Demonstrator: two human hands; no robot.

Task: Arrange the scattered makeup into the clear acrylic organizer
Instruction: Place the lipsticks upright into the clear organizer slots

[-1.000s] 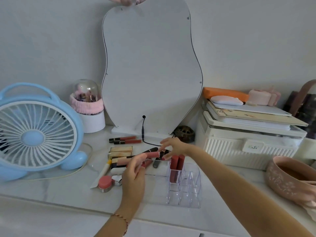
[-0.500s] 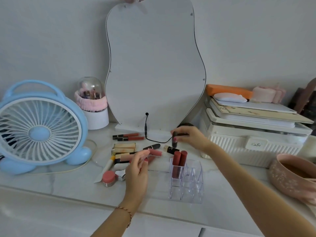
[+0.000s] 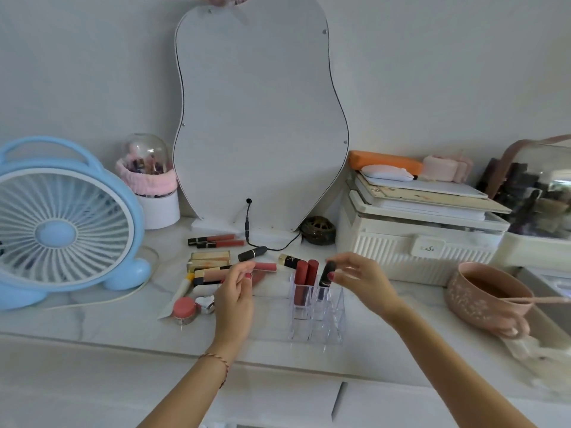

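Your right hand pinches the dark lipstick upright over the clear acrylic organizer, beside 2 red tubes. Lower it straight — keep it vertical. Your left hand grips a pink gloss tube above the desk.

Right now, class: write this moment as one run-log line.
left hand: pinching pink lip gloss tube | right hand: lowering dark lipstick into clear organizer | two red lipsticks slotted
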